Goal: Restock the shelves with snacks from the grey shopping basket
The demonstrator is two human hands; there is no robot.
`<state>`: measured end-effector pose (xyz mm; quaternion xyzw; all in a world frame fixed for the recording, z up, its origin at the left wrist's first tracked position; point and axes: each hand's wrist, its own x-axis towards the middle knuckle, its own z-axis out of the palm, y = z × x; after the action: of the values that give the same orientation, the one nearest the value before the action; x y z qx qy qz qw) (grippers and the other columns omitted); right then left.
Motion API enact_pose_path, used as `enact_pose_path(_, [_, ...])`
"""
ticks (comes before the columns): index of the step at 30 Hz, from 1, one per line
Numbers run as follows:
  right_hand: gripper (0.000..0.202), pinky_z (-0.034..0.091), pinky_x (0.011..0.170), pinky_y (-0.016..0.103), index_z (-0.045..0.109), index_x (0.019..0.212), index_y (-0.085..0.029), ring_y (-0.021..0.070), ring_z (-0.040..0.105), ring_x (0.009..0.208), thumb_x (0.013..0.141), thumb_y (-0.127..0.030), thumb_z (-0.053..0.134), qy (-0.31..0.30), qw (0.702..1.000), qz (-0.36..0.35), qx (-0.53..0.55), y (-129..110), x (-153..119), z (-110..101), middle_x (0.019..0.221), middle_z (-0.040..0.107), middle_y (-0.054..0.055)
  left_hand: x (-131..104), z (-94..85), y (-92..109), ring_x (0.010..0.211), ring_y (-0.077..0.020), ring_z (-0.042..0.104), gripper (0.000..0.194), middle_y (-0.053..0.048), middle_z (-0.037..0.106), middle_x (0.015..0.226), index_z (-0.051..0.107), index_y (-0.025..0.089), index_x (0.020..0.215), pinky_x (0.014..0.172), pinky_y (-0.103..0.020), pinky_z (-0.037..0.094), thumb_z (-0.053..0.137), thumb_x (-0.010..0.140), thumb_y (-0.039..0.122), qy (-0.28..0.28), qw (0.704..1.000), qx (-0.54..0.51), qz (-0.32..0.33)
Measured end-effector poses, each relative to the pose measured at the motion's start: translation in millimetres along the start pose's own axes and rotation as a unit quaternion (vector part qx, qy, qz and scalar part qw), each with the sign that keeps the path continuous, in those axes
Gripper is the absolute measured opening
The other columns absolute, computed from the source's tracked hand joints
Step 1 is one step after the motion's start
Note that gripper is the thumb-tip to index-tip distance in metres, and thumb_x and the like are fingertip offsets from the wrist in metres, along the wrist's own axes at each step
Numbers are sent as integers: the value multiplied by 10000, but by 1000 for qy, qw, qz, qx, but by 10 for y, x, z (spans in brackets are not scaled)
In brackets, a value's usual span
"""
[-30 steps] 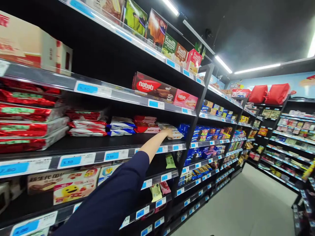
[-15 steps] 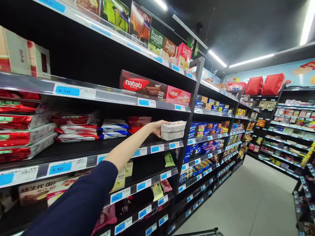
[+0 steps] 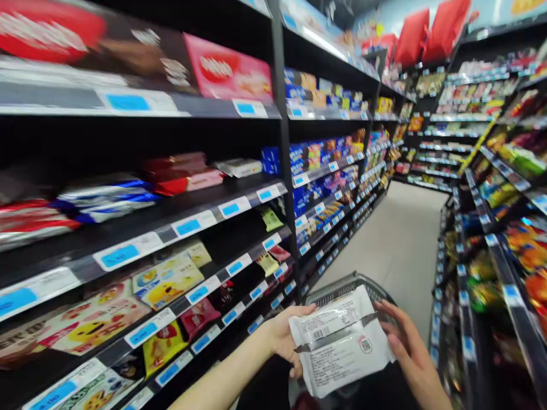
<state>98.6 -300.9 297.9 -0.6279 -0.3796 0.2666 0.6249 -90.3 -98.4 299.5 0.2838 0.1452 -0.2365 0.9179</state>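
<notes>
A white snack packet (image 3: 342, 341) lies tilted between my hands at the lower middle, its printed back facing up. A barcode and a round-framed QR code show on it, with a seam across the middle. My left hand (image 3: 285, 336) grips its left end, fingers underneath and thumb along the upper edge. At the right end, my right hand (image 3: 408, 347) curves its fingers and thumb around the packet's edge. Below the packet is a grey shopping cart (image 3: 356, 280), partly covered by the packet and my hands.
Black shelving (image 3: 280, 142) runs along the left, holding wrapped snacks and a pink Nabati box (image 3: 231, 67). Another white packet (image 3: 239, 167) lies on the middle shelf. Bagged snacks fill the right-hand shelves (image 3: 491, 239). A grey floor aisle (image 3: 380, 228) leads to shelves at the back.
My left hand has brought the white packet from the middle shelf down over the cart. My right hand has come into view at its right end. The view has shifted down and right.
</notes>
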Motion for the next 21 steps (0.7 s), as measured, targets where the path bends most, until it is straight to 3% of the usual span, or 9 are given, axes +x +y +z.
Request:
enact_pose_path(3, [442, 507, 697, 327, 622, 1056, -235, 249, 597, 858, 694, -486, 653, -24, 997, 75, 9, 31, -125, -69, 1085, 614, 94, 338, -43, -424, 588, -247, 569, 647, -142, 651, 838, 607, 134, 1032, 443, -326, 414, 385, 749, 672, -4, 997, -54, -51])
enact_pose_path(6, [356, 477, 557, 272, 669, 825, -194, 207, 584, 661, 646, -502, 683, 33, 986, 161, 27, 281, -378, 8, 749, 647, 62, 425, -98, -704, 669, -301, 603, 831, -166, 648, 925, 552, 139, 1145, 529, -431, 459, 281, 696, 783, -22, 995, -71, -60])
enact_pose_path(8, [372, 448, 501, 258, 654, 748, -186, 191, 557, 582, 607, -529, 695, 82, 972, 215, 44, 495, -592, 98, 623, 611, 37, 388, -146, -902, 767, -340, 616, 930, -178, 632, 1011, 485, 158, 1235, 599, -482, 466, 222, 654, 835, 2, 997, -69, -17])
enact_pose_path(11, [396, 437, 512, 256, 633, 707, -185, 187, 543, 590, 586, -558, 690, 126, 958, 254, 37, 771, -890, 259, 632, 608, 34, 295, -180, -1244, 823, -309, 626, 901, -164, 598, 1114, 394, 203, 1321, 635, -415, 488, 304, 665, 815, 136, 985, -38, 99])
enact_pose_path(14, [395, 441, 566, 263, 610, 699, -187, 187, 535, 634, 647, -578, 629, 119, 957, 265, 27, 937, -1107, 440, 675, 604, 32, 239, -143, -1528, 762, -242, 637, 843, -133, 506, 1256, 231, 315, 1391, 581, -334, 506, 565, 689, 641, 287, 934, -12, 212])
enact_pose_path(16, [384, 435, 571, 262, 591, 714, -191, 182, 520, 637, 685, -573, 598, 101, 956, 273, 41, 993, -1200, 540, 672, 586, 24, 222, -99, -1619, 687, -216, 642, 929, -125, 434, 1318, 50, 404, 1400, 519, -329, 514, 653, 700, 495, 335, 911, -11, 241])
enact_pose_path(18, [361, 429, 568, 258, 579, 752, -195, 178, 511, 643, 695, -550, 605, 89, 952, 283, 70, 1017, -1255, 595, 690, 573, 19, 206, -66, -1627, 636, -208, 646, 976, -128, 416, 1316, -64, 446, 1378, 480, -335, 519, 658, 721, 421, 342, 909, -11, 239])
enact_pose_path(19, [351, 428, 570, 256, 576, 776, -198, 176, 509, 652, 692, -536, 618, 82, 950, 287, 91, 1019, -1268, 603, 709, 570, 18, 195, -56, -1608, 634, -210, 648, 955, -128, 425, 1298, -44, 444, 1379, 476, -337, 523, 653, 728, 412, 337, 912, -10, 234])
enact_pose_path(21, [352, 431, 578, 258, 571, 815, -203, 175, 508, 664, 673, -515, 650, 62, 943, 294, 143, 1010, -1272, 587, 739, 562, 18, 174, -51, -1549, 666, -220, 651, 826, -117, 444, 1261, 146, 405, 1371, 477, -330, 528, 658, 723, 407, 324, 918, 2, 226])
